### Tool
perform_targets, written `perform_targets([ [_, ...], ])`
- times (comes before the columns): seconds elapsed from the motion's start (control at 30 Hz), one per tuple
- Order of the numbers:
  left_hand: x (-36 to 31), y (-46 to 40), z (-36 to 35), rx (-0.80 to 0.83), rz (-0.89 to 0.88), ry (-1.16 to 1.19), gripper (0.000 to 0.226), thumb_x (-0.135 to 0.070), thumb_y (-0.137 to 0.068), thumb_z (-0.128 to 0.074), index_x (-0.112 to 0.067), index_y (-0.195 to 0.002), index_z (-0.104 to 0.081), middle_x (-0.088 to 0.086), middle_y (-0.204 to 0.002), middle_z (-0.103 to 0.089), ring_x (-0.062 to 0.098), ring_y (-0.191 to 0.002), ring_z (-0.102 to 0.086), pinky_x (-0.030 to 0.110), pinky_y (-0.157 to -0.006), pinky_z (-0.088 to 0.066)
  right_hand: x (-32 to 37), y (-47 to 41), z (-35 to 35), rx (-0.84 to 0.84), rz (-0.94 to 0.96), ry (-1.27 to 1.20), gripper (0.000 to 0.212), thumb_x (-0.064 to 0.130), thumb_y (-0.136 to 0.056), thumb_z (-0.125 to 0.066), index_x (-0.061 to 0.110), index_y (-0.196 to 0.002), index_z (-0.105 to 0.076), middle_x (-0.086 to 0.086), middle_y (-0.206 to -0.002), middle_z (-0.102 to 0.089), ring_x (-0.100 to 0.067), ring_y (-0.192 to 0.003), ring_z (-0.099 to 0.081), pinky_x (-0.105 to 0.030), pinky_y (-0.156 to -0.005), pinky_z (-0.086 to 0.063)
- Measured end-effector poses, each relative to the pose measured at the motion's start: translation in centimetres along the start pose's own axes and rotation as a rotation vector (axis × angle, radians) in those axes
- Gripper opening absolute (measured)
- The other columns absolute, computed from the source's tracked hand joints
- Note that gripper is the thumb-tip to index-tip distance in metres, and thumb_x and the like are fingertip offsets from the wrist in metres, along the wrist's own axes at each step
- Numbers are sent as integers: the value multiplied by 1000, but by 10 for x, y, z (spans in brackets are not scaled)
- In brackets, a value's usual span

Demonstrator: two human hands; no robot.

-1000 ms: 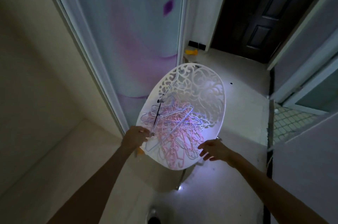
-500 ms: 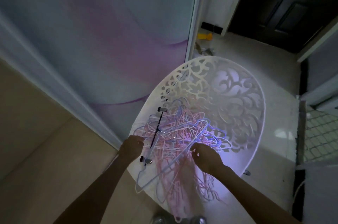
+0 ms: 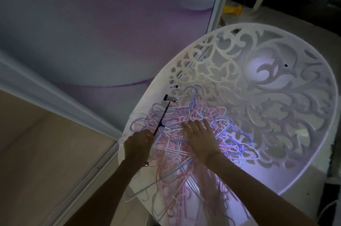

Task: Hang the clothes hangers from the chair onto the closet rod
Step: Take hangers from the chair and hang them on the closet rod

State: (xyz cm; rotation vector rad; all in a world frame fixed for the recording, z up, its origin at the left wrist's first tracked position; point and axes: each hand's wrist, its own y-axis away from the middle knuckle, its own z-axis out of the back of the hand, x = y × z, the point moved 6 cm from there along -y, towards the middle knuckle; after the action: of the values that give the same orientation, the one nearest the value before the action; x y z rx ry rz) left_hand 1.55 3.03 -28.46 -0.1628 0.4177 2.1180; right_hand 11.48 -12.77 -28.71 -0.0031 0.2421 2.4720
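A white chair point(image 3: 273, 85) with a cut-out scroll pattern holds a tangled heap of pink, white and lilac hangers point(image 3: 191, 152) on its seat. A black clip hanger point(image 3: 164, 113) with metal clips lies on the heap's left side. My left hand point(image 3: 137, 145) is curled at the chair's left rim and grips the lower end of the black clip hanger. My right hand point(image 3: 200, 136) lies flat on top of the heap, fingers straight and spread. The closet rod is out of view.
A sliding closet door point(image 3: 103, 28) with a purple and grey swirl stands to the left, with its floor track point(image 3: 96, 168) below. A yellow object point(image 3: 231, 10) lies on the floor beyond the chair. A dark door is at the top right.
The view has moved closer and lower over the chair. My right hand has gone from the chair's front rim onto the heap and flattened out. My left hand stays at the left rim.
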Motion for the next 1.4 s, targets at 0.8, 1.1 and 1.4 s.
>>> perform_targets([
  [0.8,-32,-28,74,-295,-264,234,38,-36,-96,-25,-14,-98,-57,-1,-61,-63,15,-48,-59,24,-45,-47,-43,8,56,133,28,-227,58,23,-95,-41,35,-147,-21,-5,-121,-51,-33,-99,-62,-32,-62,-32],
  [1.1,-40,-33,73,150,-200,526,16,-19,-100,-40,-17,-97,-56,-3,-69,-61,5,-59,-50,21,-58,-35,-60,17,82,186,-82,-129,64,8,-94,-37,39,-147,-18,-2,-119,-51,-31,-103,-60,-32,-62,-29],
  [1.4,-49,-7,85,406,4,1038,25,-4,-100,-35,-8,-85,-55,-10,-41,-40,0,-28,-29,6,-34,-21,-56,-2,76,261,-119,-414,42,25,-102,-27,37,-142,-35,-9,-125,-57,-29,-112,-56,-33,-81,-43],
])
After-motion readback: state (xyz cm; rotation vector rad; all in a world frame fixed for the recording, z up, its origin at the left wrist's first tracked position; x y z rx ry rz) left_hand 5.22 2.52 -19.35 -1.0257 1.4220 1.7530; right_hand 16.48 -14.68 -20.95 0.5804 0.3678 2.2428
